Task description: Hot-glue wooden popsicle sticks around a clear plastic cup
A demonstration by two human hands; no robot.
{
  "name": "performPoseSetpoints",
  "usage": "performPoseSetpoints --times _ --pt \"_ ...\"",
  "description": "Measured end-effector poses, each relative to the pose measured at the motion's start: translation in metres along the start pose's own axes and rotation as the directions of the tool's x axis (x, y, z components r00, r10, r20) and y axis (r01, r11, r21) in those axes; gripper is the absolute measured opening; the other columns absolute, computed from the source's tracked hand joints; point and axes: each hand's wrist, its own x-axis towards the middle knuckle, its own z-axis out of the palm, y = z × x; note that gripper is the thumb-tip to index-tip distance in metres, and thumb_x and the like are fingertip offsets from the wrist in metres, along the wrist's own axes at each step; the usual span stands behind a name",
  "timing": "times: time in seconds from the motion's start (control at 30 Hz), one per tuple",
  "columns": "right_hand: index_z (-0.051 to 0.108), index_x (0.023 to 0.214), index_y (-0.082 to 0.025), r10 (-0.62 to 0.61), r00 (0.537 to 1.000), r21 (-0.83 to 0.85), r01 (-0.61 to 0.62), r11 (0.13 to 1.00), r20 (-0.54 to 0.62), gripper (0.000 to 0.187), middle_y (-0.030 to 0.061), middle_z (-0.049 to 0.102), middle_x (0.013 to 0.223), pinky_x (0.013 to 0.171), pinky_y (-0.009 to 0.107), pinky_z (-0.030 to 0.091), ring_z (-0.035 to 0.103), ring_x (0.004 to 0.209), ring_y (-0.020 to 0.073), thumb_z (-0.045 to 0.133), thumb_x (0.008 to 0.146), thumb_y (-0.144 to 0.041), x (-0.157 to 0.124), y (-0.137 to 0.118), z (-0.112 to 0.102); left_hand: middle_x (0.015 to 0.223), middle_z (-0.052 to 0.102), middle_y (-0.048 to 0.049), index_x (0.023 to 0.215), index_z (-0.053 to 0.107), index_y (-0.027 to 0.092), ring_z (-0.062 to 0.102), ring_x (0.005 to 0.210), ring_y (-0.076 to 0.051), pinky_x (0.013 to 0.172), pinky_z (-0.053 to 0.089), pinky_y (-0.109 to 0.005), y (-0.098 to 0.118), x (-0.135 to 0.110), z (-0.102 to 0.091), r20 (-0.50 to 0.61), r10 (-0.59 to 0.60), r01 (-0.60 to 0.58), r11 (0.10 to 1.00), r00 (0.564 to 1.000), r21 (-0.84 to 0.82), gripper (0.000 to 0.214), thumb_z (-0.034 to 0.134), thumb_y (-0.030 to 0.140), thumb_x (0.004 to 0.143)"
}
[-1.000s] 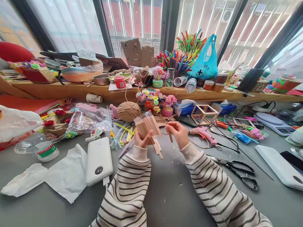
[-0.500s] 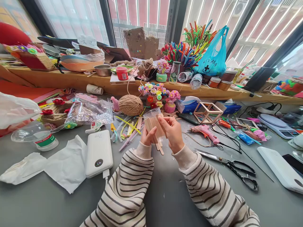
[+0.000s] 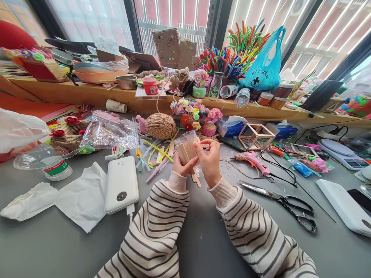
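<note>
Both my hands meet over the grey table [image 3: 203, 239] around a clear plastic cup clad in wooden craft sticks [image 3: 188, 148]. My left hand [image 3: 182, 166] grips the cup from below and from the left, thumb on the sticks. My right hand [image 3: 209, 160] is closed against the cup's right side, fingers pressing a stick onto it. A few loose sticks [image 3: 196, 179] lie on the table just under my hands. Striped sleeves cover both forearms.
A ball of twine [image 3: 160, 126] and small flower pots [image 3: 199, 119] stand behind the cup. A pink glue gun [image 3: 252, 160], a wooden cube frame [image 3: 255, 136] and black scissors [image 3: 285, 201] lie right. A white power bank [image 3: 121, 184] and tissue [image 3: 81, 200] lie left.
My right hand carried a single stick from the right over to the cup and now presses it on. The cup has turned more upright in my left hand.
</note>
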Motion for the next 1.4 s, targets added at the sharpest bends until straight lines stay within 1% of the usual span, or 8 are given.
performPoseSetpoints --times 0.17,0.33,0.4,0.7,0.83,0.93,1.2,1.4 --pt "0.051 0.088 -0.019 0.014 1.0 -0.057 -0.015 0.998 -0.008 0.032 0.0057 0.05 0.096 0.085 0.036 0.034 0.042 0.09 0.0186 0.057 0.07 -0.045 -0.002 -0.002 0.001 0.097 0.059 -0.0119 0.107 0.045 0.012 0.058 0.093 -0.029 0.078 0.047 -0.038 0.004 -0.001 -0.001 -0.027 -0.011 0.013 0.997 1.0 0.071 0.081 0.078 0.044 0.04" --pt "0.048 0.096 -0.019 -0.125 0.992 -0.113 0.128 0.985 0.033 0.032 0.0071 0.051 0.103 0.093 0.039 0.028 0.041 0.102 0.0195 0.052 0.074 -0.043 -0.004 0.0 0.003 0.099 0.057 -0.0108 0.105 0.044 0.015 0.056 0.097 -0.028 0.08 0.046 -0.036 0.005 -0.002 -0.001 -0.037 0.024 -0.02 0.995 0.999 0.097 0.078 0.077 0.045 0.042" --pt "0.046 0.098 -0.019 -0.147 0.989 -0.119 0.148 0.982 0.025 0.032 0.0076 0.051 0.105 0.093 0.039 0.028 0.042 0.103 0.0193 0.05 0.076 -0.041 -0.004 0.002 0.004 0.099 0.057 -0.0108 0.105 0.044 0.015 0.055 0.096 -0.028 0.079 0.046 -0.036 0.005 -0.002 -0.001 -0.038 0.029 -0.026 0.995 0.999 0.096 0.077 0.077 0.044 0.042" --pt "0.047 0.101 -0.019 -0.093 0.992 -0.042 0.097 0.994 0.088 0.036 0.009 0.049 0.109 0.095 0.039 0.031 0.042 0.104 0.0197 0.053 0.075 -0.043 0.002 0.003 -0.003 0.1 0.059 -0.0098 0.105 0.049 0.015 0.055 0.099 -0.028 0.085 0.043 -0.038 0.002 -0.002 -0.001 0.001 0.048 -0.048 0.998 0.999 -0.027 0.071 0.078 0.039 0.045" --pt "0.045 0.105 -0.018 0.006 0.978 0.08 -0.023 0.997 0.206 0.047 0.0111 0.048 0.114 0.087 0.038 0.04 0.048 0.1 0.02 0.059 0.068 -0.045 0.009 0.004 -0.008 0.104 0.059 -0.0117 0.109 0.048 0.014 0.055 0.1 -0.029 0.088 0.042 -0.042 -0.004 0.001 -0.003 0.071 0.055 -0.053 0.998 0.996 -0.041 0.072 0.076 0.042 0.048" --pt "0.043 0.111 -0.018 0.048 0.953 0.173 -0.104 0.979 0.3 0.052 0.0109 0.05 0.114 0.08 0.034 0.045 0.053 0.095 0.0182 0.059 0.069 -0.044 0.011 0.004 -0.01 0.106 0.058 -0.0118 0.11 0.045 0.015 0.055 0.099 -0.029 0.087 0.042 -0.044 -0.006 0.002 -0.004 0.08 0.059 -0.057 0.998 0.995 -0.027 0.074 0.076 0.041 0.048" --pt "0.042 0.114 -0.017 0.012 0.93 0.176 -0.082 0.981 0.368 0.053 0.0101 0.053 0.109 0.08 0.036 0.046 0.054 0.097 0.0194 0.059 0.07 -0.042 0.012 0.005 -0.011 0.105 0.053 -0.0106 0.112 0.039 0.017 0.054 0.099 -0.029 0.083 0.043 -0.04 0.0 -0.005 -0.001 -0.023 0.079 -0.077 0.995 0.997 0.056 0.082 0.079 0.037 0.043" --pt "0.042 0.116 -0.021 0.014 0.874 0.179 -0.116 0.977 0.486 0.06 0.01 0.053 0.114 0.08 0.036 0.047 0.055 0.1 0.0205 0.066 0.064 -0.04 0.014 0.001 -0.017 0.103 0.054 -0.0088 0.114 0.038 0.02 0.054 0.097 -0.027 0.079 0.045 -0.036 0.002 -0.007 0.0 -0.067 0.078 -0.076 0.996 0.995 0.039 0.084 0.079 0.038 0.043"
